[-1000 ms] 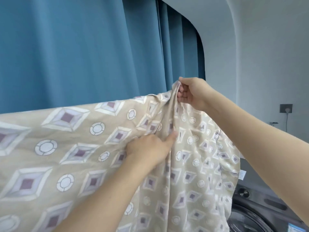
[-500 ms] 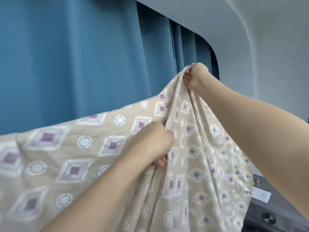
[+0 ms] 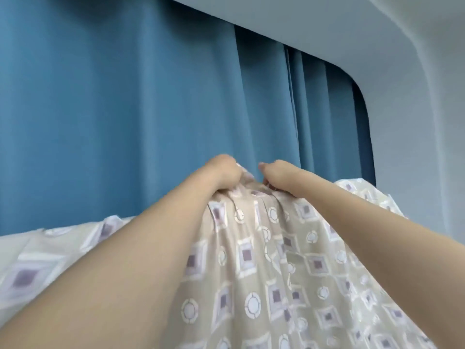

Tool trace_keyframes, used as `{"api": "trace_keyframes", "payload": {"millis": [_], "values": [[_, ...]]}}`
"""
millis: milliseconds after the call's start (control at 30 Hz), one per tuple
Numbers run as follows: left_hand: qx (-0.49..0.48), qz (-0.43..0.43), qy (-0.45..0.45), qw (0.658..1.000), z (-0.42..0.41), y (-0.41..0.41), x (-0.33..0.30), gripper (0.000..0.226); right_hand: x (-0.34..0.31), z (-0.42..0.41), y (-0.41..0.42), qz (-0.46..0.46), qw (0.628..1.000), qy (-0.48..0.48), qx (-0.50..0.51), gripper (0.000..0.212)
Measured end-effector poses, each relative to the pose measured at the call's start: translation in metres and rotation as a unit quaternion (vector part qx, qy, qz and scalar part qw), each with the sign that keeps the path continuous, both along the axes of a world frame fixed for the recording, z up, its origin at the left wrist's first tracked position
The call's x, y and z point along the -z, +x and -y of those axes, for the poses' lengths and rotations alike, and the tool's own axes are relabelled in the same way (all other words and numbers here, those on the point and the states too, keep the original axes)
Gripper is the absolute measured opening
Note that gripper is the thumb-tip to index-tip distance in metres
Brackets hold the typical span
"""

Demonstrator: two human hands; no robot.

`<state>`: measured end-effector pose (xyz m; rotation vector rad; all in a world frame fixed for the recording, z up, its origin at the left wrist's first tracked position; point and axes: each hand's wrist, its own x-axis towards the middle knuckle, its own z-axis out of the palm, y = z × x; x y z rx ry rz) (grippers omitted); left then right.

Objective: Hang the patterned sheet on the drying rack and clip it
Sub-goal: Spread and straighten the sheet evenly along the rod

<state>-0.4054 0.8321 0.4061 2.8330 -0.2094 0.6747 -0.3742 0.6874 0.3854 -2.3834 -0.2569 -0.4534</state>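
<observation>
We are pinching the patterned sheet (image 3: pixel 264 260) with left hand (image 3: pixel 224 172) and right hand (image 3: pixel 278 176); below our grip, hanging weight is risking slippage.

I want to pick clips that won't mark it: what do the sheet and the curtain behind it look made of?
Sheet: thin woven fabric, probably cotton or a blend, with a slight sheen; it gathers into fine pleats where the left hand and right hand grip it. Curtain: heavier, matte blue cloth, hanging in broad, smooth folds.
</observation>
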Motion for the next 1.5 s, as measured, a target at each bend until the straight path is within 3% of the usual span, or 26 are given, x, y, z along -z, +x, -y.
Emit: {"api": "trace_keyframes", "payload": {"millis": [67, 133, 233, 333, 433, 567, 733, 800, 900, 1000, 1100, 1233, 1333, 1500], "values": [[-0.044, -0.218, 0.107, 0.969, -0.011, -0.001, 0.013, 0.026, 0.019, 0.002, -0.006, 0.008, 0.993, -0.115, 0.015, 0.041], [-0.078, -0.299, 0.163, 0.937, -0.019, -0.009, 0.015, 0.033, 0.024, 0.002, -0.013, -0.016, 0.988, -0.156, 0.015, 0.047], [-0.052, -0.194, 0.173, 0.964, -0.019, -0.036, 0.008, 0.031, 0.015, 0.0, -0.025, -0.058, 0.982, -0.176, -0.035, 0.043], [-0.064, -0.119, 0.099, 0.986, -0.027, -0.076, 0.011, 0.056, 0.015, 0.008, -0.014, -0.047, 0.974, -0.221, -0.02, 0.034], [-0.132, -0.069, 0.184, 0.972, -0.052, -0.109, 0.041, 0.064, 0.023, 0.014, 0.0, 0.0, 0.976, -0.214, 0.047, 0.03], [-0.127, 0.073, 0.206, 0.968, -0.075, -0.118, 0.062, 0.062, 0.046, -0.008, -0.014, 0.198, 0.976, -0.07, 0.066, 0.042], [-0.109, 0.049, 0.121, 0.985, -0.083, -0.106, 0.055, 0.059, 0.08, -0.055, -0.047, 0.418, 0.904, -0.042, -0.084, 0.041], [-0.116, 0.068, 0.112, 0.985, -0.079, -0.106, 0.057, 0.055, 0.086, -0.067, -0.049, 0.466, 0.878, -0.068, -0.079, 0.043], [-0.126, 0.136, 0.117, 0.976, -0.069, -0.11, 0.066, 0.051, 0.091, -0.074, -0.042, 0.504, 0.862, -0.059, 0.004, 0.042], [-0.119, 0.281, 0.122, 0.944, -0.068, -0.111, 0.087, 0.04, 0.089, -0.079, -0.035, 0.513, 0.855, -0.046, 0.06, 0.043], [-0.098, 0.39, 0.051, 0.914, -0.078, -0.12, 0.116, 0.023, 0.088, -0.085, -0.033, 0.526, 0.845, -0.051, 0.083, 0.042], [-0.133, 0.439, -0.025, 0.888, -0.089, -0.14, 0.173, 0.042, 0.09, -0.086, -0.029, 0.539, 0.835, -0.041, 0.098, 0.041], [-0.189, 0.38, -0.044, 0.904, -0.095, -0.149, 0.209, 0.054, 0.091, -0.085, -0.028, 0.539, 0.836, -0.03, 0.102, 0.04], [-0.251, 0.084, -0.04, 0.963, -0.1, -0.147, 0.208, 0.071, 0.09, -0.087, -0.03, 0.513, 0.851, -0.038, 0.108, 0.04]]}}
